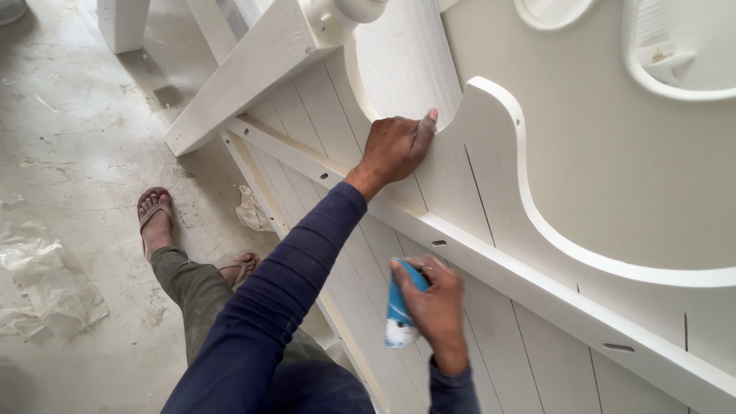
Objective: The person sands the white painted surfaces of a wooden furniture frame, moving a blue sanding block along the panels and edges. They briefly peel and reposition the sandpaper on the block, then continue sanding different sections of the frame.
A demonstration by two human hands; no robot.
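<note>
My left hand (pixel 395 149) lies flat on the curved edge of the white wooden panel (pixel 491 176); my right hand (pixel 437 307) grips a blue-and-white tube (pixel 399 310) near the slotted rail (pixel 537 287). Filling looks partway; slots remain open.

A furniture-finishing workshop. A large white-primed wooden furniture panel (pixel 491 230) with curved cut-outs, plank backing and a slotted rail lies across the view. Below it is a bare concrete floor (pixel 69 138) streaked with pale dust and paint, strewn with crumpled plastic sheeting (pixel 42 276); more white-painted timber parts (pixel 123 23) stand nearby.
</note>
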